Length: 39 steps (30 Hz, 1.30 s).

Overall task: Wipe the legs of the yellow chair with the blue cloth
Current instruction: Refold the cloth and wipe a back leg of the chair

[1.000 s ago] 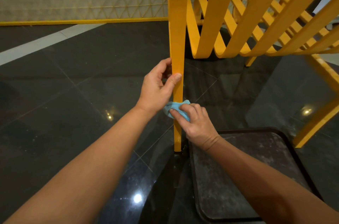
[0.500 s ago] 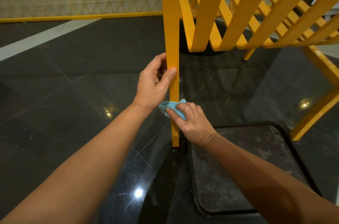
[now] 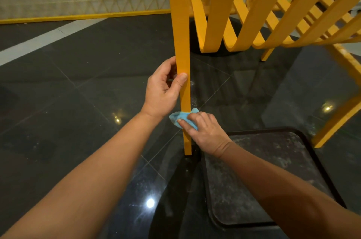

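Observation:
A flat yellow chair leg (image 3: 180, 33) runs straight down to the dark floor, its foot near the middle of the view. My left hand (image 3: 163, 90) grips this leg at mid-height, thumb across its front face. Just below, my right hand (image 3: 203, 131) presses a bunched blue cloth (image 3: 180, 118) against the lower part of the leg, fingers wrapped over the cloth. The yellow slatted seat (image 3: 273, 13) of the chair fans out to the upper right, and another yellow leg (image 3: 336, 121) slants down at the far right.
A dark-rimmed square tray or tabletop (image 3: 269, 176) with a dusty surface lies on the floor just right of the leg's foot. Glossy black floor tiles (image 3: 68, 101) spread to the left. A pale patterned wall with a yellow baseboard (image 3: 78, 16) runs along the back.
My right hand has slid the blue cloth a little lower along the leg. My left hand keeps its grip on the leg above.

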Tool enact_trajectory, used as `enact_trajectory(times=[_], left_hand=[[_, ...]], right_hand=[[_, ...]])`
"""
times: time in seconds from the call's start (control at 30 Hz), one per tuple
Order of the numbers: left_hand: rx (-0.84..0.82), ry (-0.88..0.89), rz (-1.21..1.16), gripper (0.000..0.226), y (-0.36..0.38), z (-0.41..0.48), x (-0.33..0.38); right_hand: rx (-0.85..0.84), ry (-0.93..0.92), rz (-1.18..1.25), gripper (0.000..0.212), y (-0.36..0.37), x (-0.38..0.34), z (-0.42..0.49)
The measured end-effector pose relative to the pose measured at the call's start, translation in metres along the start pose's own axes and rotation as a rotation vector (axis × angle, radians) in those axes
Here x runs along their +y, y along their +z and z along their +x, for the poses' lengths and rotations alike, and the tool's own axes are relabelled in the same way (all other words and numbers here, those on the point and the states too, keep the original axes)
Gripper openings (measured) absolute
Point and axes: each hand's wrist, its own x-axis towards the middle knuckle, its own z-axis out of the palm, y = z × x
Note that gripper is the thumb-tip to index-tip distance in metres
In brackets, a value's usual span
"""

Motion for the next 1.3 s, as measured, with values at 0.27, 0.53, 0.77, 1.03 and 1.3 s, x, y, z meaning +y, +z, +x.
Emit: enact_trajectory(times=[0.27,0.53,0.77,1.03,1.3], left_hand=[[-0.017,0.008,0.034,0.047,0.000,-0.003,0.000],[-0.009,0.020,0.031,0.046,-0.001,-0.002,0.000],[-0.008,0.021,0.022,0.045,-0.001,-0.002,-0.001],[-0.006,0.027,0.011,0.043,0.000,-0.002,-0.003],[0.000,0.025,0.003,0.043,0.000,-0.002,-0.001]], right_hand=[[0.036,-0.009,-0.027,0.062,0.000,0.009,-0.012],[0.160,0.213,-0.002,0.051,0.012,-0.023,-0.001],[0.205,0.542,0.192,0.030,0.011,-0.031,-0.004],[0.137,0.515,0.184,0.039,0.014,-0.038,0.002],[0.153,0.534,0.262,0.041,0.017,-0.041,0.000]])
